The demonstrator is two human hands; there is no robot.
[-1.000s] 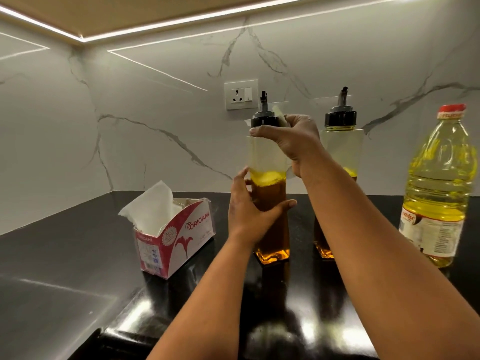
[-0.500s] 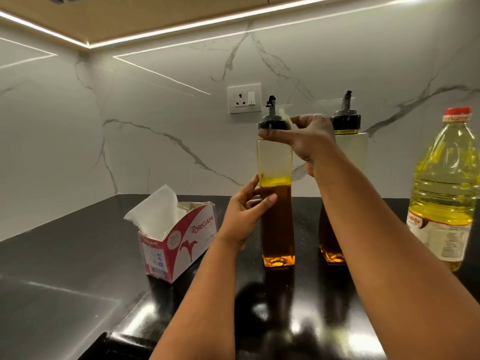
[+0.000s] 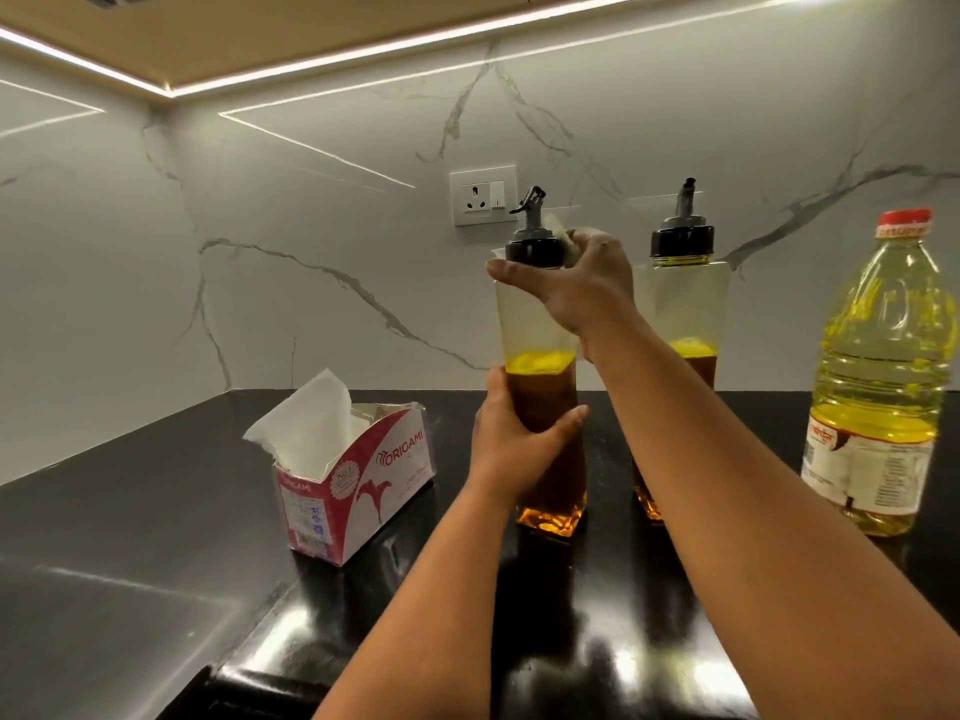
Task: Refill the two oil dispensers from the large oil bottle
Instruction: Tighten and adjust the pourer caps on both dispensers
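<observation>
I am looking down at a black counter (image 3: 130, 537) where 2 oil dispensers are standing upright side by side. My left hand (image 3: 511, 441) is wrapping around the middle of the near dispenser (image 3: 540, 335), thumb on the right face and fingers (image 3: 493, 387) curling behind the left edge, just below the oil line. My right hand (image 3: 582, 288) is reaching over from the right and gripping the neck just under the black cap (image 3: 535, 249), the forefinger lying across the front below the cap and the rest curling behind. A small pale scrap is sitting between that hand and the cap; I cannot tell what it is. The dispenser is resting on the counter, filled with dark amber oil to a little over half. The second dispenser (image 3: 685, 298) is standing just to the right, partly hidden by my right forearm, its cap on. The large oil bottle (image 3: 878, 376) is standing farther right, red cap closed, yellow oil inside. To the left, apart from the dispensers, a tissue box (image 3: 358, 485) is sitting with a sheet sticking up. A wall socket (image 3: 483, 196) is showing behind.
</observation>
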